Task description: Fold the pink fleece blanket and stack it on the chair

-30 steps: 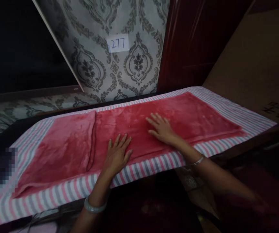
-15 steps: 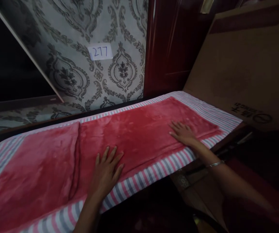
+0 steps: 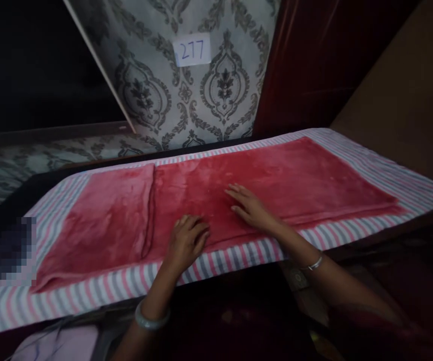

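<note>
A red plush blanket (image 3: 291,175) lies flat on a striped cloth, its left section (image 3: 107,215) folded over so that a thick edge runs across it. My left hand (image 3: 188,238) rests near the blanket's front edge, just right of that fold, palm down with its fingers bent and apart. Farther right, my right hand (image 3: 252,206) lies over the middle of the blanket with its fingers stretched out. Neither hand holds anything.
Pink, white and grey stripes mark the cloth (image 3: 246,255) covering the table. Behind stand a dark screen (image 3: 43,65) and a patterned wall with a "277" paper (image 3: 192,49). A brown cardboard panel (image 3: 412,95) borders the right. A pixelated patch hides part of the left edge.
My right hand has slid left across the blanket, closer to my left hand. My left hand's fingers have bent more. The view has shifted left, showing more of the table's left end.
</note>
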`<state>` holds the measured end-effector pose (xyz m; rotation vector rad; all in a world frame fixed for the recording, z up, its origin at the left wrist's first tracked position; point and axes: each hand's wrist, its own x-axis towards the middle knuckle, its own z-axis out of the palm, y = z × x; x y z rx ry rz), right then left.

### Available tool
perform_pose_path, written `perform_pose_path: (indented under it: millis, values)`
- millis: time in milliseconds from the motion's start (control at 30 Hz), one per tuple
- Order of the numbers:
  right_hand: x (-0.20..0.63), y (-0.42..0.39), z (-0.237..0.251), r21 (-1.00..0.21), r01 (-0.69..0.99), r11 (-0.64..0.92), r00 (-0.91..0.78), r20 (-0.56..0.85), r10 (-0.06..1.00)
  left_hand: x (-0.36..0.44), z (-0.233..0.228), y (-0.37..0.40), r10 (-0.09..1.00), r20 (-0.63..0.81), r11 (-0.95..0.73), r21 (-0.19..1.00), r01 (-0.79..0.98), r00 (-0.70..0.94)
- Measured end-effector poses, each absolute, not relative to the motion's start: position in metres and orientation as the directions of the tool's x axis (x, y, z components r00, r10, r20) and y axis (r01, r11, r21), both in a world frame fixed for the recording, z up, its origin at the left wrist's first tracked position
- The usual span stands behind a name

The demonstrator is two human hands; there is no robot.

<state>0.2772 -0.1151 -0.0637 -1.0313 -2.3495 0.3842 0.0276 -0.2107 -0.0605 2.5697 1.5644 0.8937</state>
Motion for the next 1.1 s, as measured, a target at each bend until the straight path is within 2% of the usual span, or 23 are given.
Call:
perform_pose_path:
  millis: [167, 300, 400, 500, 667, 867, 1100]
  values:
    - [0.253, -0.124, -0.077, -0.356, 0.669, 0.652, -0.613, 0.232, 0.755, 0.027, -0.059, -0.214, 0.828, 0.455, -0.497, 0.326, 0.804, 0.327]
    - [0.27, -0.127, -0.082, -0.341, 0.717, 0.608, -0.55, 0.259, 0.794, 0.027, -0.061, -0.212, 0.837, 0.436, -0.482, 0.302, 0.823, 0.33]
    - [0.265, -0.13, -0.08, -0.397, 0.687, 0.609, -0.492, 0.363, 0.792, 0.028, -0.061, -0.212, 0.836, 0.43, -0.483, 0.286, 0.828, 0.34]
    - [0.242, -0.135, -0.076, -0.448, 0.598, 0.664, -0.507, 0.43, 0.747, 0.029, -0.06, -0.213, 0.845, 0.413, -0.474, 0.28, 0.835, 0.341]
    - [0.212, -0.14, -0.076, -0.488, 0.6, 0.634, -0.492, 0.399, 0.774, 0.029, -0.06, -0.215, 0.848, 0.406, -0.469, 0.277, 0.838, 0.341]
    - [0.215, -0.135, -0.084, -0.67, 0.509, 0.54, -0.344, 0.417, 0.841, 0.029, -0.059, -0.215, 0.853, 0.397, -0.465, 0.282, 0.839, 0.339]
    - [0.214, -0.136, -0.082, -0.751, 0.456, 0.478, -0.287, 0.384, 0.878, 0.03, -0.058, -0.214, 0.868, 0.377, -0.447, 0.312, 0.838, 0.323]
